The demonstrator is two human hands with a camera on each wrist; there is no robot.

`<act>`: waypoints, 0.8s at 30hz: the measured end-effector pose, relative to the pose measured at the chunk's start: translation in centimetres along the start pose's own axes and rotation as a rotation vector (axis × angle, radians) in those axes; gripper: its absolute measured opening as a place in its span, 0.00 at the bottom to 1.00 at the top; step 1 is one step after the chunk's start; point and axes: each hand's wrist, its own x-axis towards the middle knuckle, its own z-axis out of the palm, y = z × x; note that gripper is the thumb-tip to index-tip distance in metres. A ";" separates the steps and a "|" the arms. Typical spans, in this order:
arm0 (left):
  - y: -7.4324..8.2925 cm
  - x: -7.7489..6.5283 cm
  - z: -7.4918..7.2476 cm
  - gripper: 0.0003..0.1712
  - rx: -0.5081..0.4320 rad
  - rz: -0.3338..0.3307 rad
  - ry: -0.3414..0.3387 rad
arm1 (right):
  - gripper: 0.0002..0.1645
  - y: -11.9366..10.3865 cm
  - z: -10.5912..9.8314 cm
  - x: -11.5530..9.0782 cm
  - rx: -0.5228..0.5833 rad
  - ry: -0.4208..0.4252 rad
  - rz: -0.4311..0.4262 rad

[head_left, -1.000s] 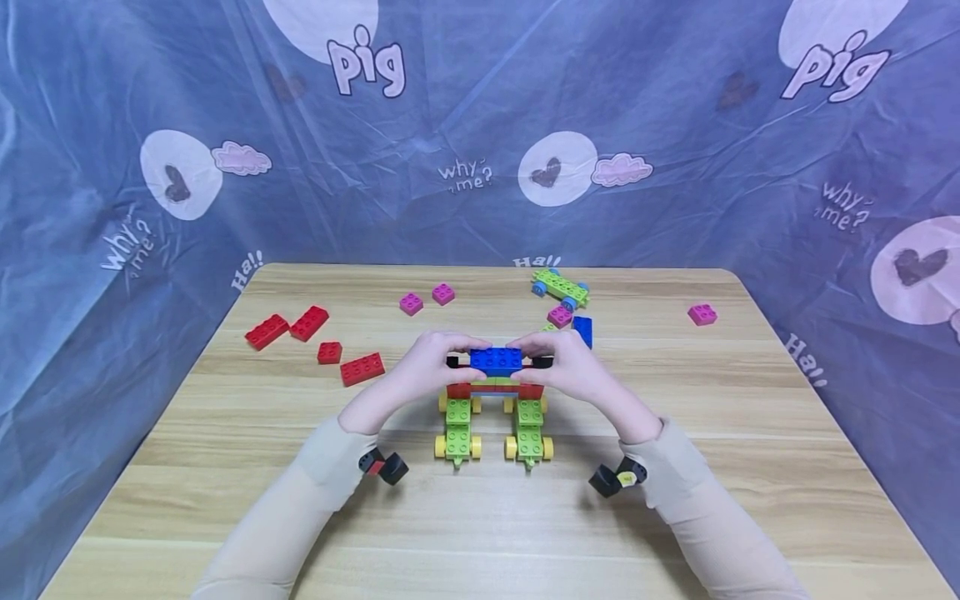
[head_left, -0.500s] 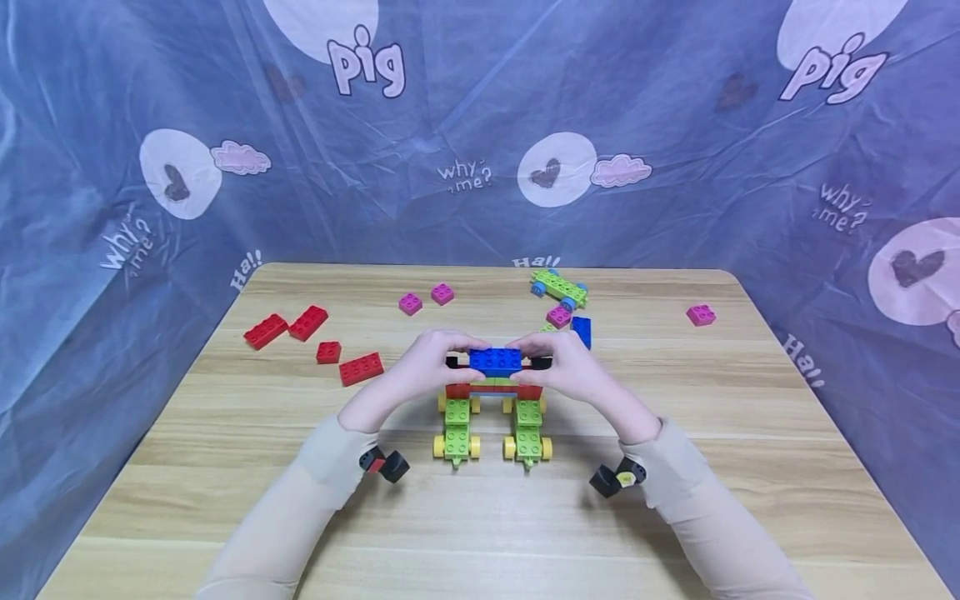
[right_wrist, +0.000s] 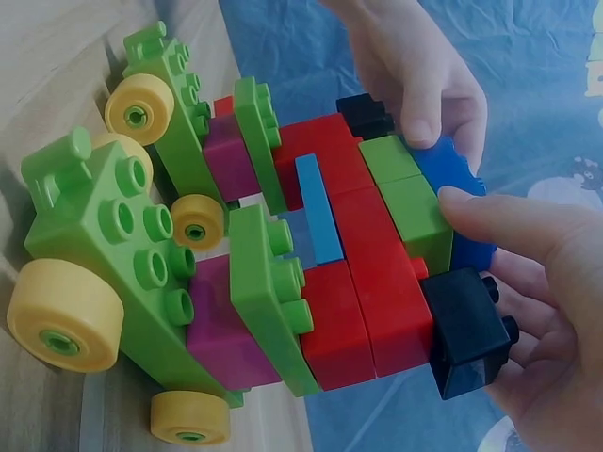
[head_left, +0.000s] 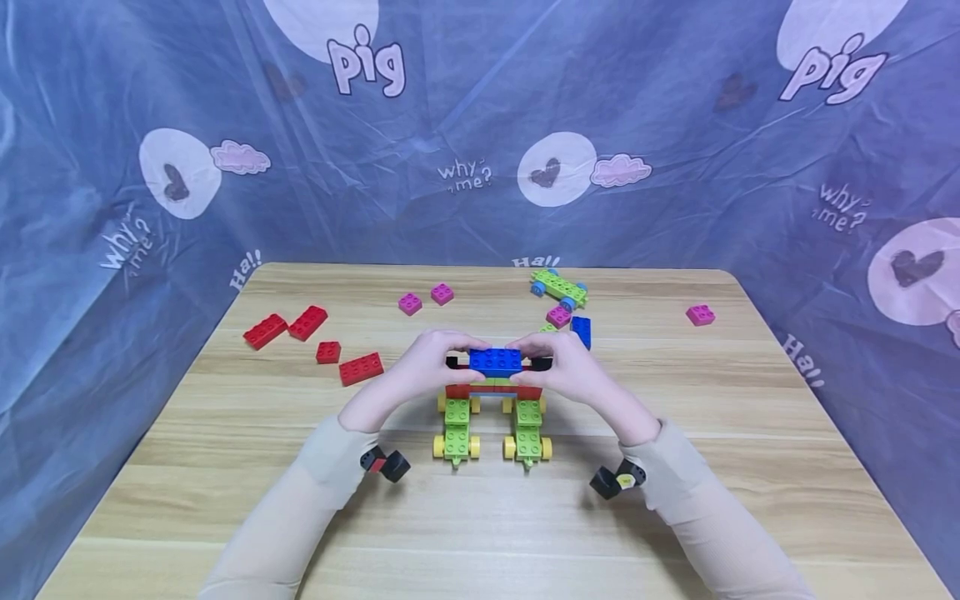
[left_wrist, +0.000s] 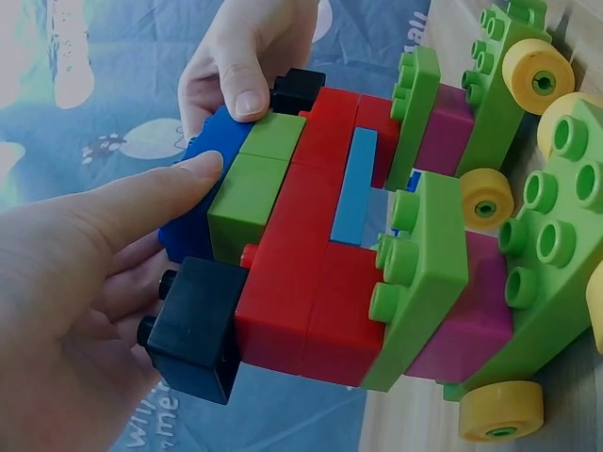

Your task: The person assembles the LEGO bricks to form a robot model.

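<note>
A blue toy brick (head_left: 496, 361) tops a built model, seated on two light-green bricks (left_wrist: 247, 202). My left hand (head_left: 435, 360) pinches its left end between thumb and fingers; my right hand (head_left: 564, 364) pinches the right end the same way. Below come red bricks (right_wrist: 369, 273) with a thin blue piece (right_wrist: 319, 209) among them, and a black brick (left_wrist: 198, 325) at each side. Lower down, green plates and purple bricks (right_wrist: 226, 325) stand on two green wheeled bases (head_left: 457, 442) with yellow wheels. My fingertips behind the blue brick are partly hidden.
Several red bricks (head_left: 361, 369) lie to the left on the wooden table (head_left: 480, 533). Pink bricks (head_left: 442, 293) are scattered at the back and far right (head_left: 701, 314). Behind my right hand lie another blue brick (head_left: 581, 332) and a green base with blue wheels (head_left: 559, 287).
</note>
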 end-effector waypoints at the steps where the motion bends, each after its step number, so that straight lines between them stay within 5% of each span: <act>1: 0.0 0.0 0.0 0.25 0.000 0.003 0.003 | 0.23 0.0 0.1 0.0 -0.001 0.002 0.000; 24: -0.3 0.0 0.1 0.25 -0.065 -0.012 0.005 | 0.24 0.5 0.2 -0.1 -0.007 0.009 -0.033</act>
